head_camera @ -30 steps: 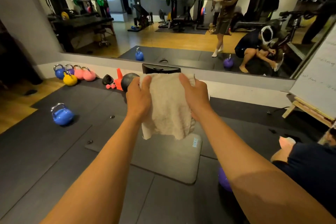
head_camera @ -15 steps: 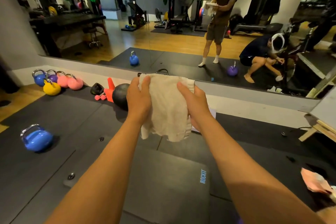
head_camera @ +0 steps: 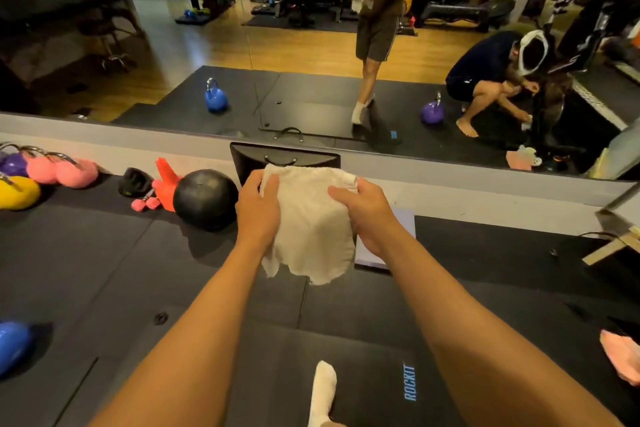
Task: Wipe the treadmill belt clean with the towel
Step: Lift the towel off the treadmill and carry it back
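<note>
Black rubber mats (head_camera: 86, 270) cover the gym floor; mirror wall (head_camera: 207, 45) ahead, black ball (head_camera: 204, 198) at its foot. White towel (head_camera: 311, 229) held in air above the mats, left hand (head_camera: 258, 208) and right hand (head_camera: 369, 215) each gripping an upper side; long axis hangs downward.

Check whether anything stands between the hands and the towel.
Nothing does. The left hand and the right hand both grip the towel near its top, and it hangs in the air above the dark floor mat.
</note>
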